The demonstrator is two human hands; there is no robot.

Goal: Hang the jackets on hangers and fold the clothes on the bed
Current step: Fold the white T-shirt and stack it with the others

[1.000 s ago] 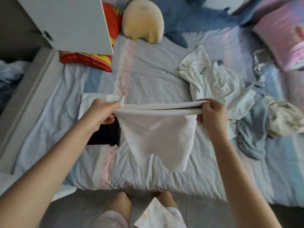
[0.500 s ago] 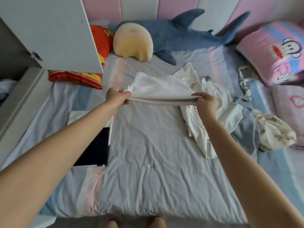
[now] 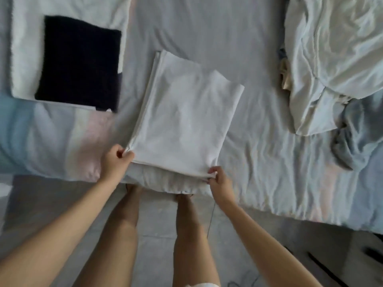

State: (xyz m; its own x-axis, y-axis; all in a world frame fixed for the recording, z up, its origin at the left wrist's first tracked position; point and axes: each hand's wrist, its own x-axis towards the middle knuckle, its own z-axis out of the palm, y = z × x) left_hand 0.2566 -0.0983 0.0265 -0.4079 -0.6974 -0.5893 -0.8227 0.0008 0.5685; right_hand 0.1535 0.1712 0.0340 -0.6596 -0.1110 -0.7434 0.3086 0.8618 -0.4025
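Moved: we brought the white shirt down from the air; now it lies folded flat on the bed, near its edge.
Left hand: pinches the near left corner.
Right hand: pinches the near right corner.
Feel: soft, light, floppy, we think; hold both corners so folds stay.
Waiting: messy pile on our right.

Soft even daylight, moderately bright, no hard shadows, I note the white folded garment slightly washed out, black folded garment smeared at its edges by motion blur, wide-angle stretch at my lower corners
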